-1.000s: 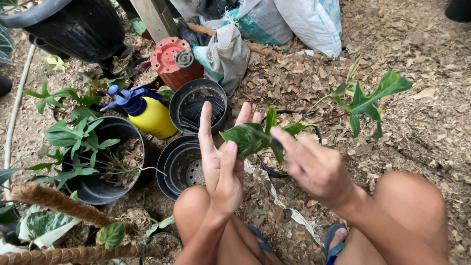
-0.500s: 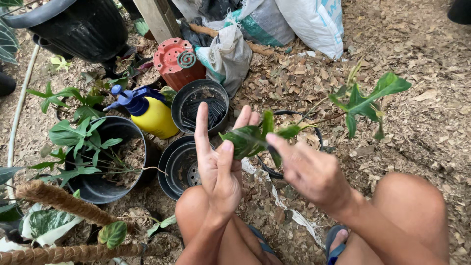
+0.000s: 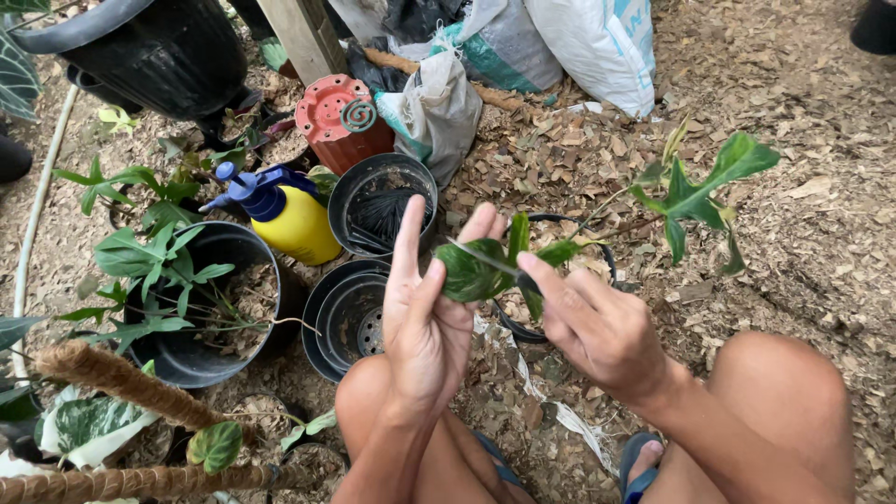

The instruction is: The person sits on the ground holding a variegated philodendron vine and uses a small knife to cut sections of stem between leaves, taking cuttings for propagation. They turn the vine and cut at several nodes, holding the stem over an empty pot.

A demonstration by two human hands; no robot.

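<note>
Between the two hands, near the middle of the view, sits a small green leafy plant cutting. Its leaves are dark green and pointed, and one broad leaf has pale patches. A thin stem runs across the top of it.

Under it all is ground covered in dry brown wood chips. At 9 o'clock from the cutting stand two empty black plastic pots nested one in the other. At 10 o'clock is a yellow spray bottle with a blue top, and just beside it another black pot with dark roots inside. Farther at 9 o'clock a big black pot holding a green leafy plant stands. At 11 o'clock there is a red plastic pot lying upside down. White and grey sacks lean at 12 o'clock. A taller green plant grows at 3 o'clock.

The left hand stands upright with its palm to the right and its fingers long and spread. Its fingertips lie against the broad leaf, but it is not closed. The right hand comes in from 4 o'clock. Its thumb and first finger pinch the stem, so this grip is closed on the cutting.
</note>
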